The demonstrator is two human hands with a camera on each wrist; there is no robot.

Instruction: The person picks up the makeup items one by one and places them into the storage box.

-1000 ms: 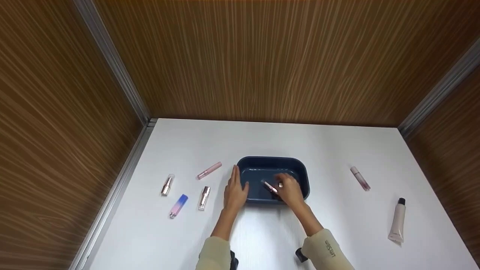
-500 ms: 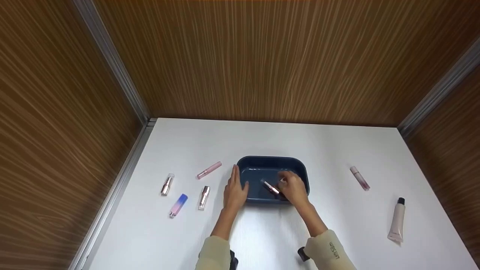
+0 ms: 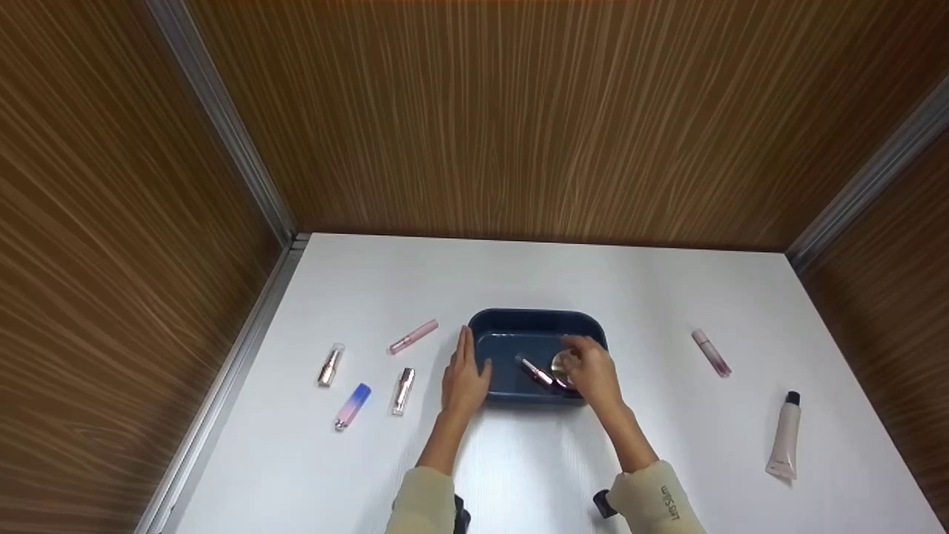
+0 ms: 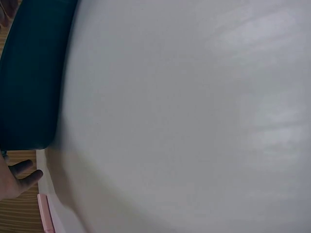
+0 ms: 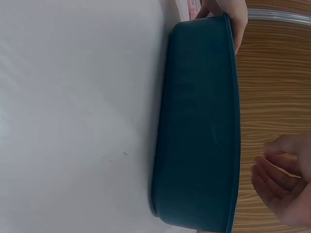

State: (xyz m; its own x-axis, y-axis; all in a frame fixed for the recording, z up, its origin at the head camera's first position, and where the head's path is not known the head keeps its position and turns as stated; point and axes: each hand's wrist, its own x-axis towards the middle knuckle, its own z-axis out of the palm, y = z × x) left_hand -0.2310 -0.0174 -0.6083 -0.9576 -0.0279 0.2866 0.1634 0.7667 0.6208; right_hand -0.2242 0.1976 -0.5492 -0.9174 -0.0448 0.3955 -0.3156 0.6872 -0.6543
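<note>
A dark blue rectangular tray (image 3: pixel 537 321) stands mid-table. My left hand (image 3: pixel 465 378) lies along its left wall, straight fingers against the rim and thumb over the inside. Inside the tray are a shiny pink-and-clear lipstick-like tube (image 3: pixel 535 371) and a round, pale shiny item (image 3: pixel 561 367) at the right. My right hand (image 3: pixel 593 374) hovers over the tray's right side, partly covering the round item. In the right wrist view the right hand (image 5: pixel 286 177) shows loosely bent fingers above the rim, with nothing visible between them.
Left of the tray lie a pink tube (image 3: pixel 414 337), two clear-and-metallic lipsticks, one farther left (image 3: pixel 331 365) and one nearer (image 3: pixel 403 391), and a blue-pink lipstick (image 3: pixel 352 406). Rightward are a lip gloss (image 3: pixel 712 353) and a black-capped squeeze tube (image 3: pixel 786 437). Wooden panels (image 3: pixel 519 126) enclose the table.
My right hand has moved rightward within the tray, uncovering the tube and more of the round item. The left hand stays at the left wall.
</note>
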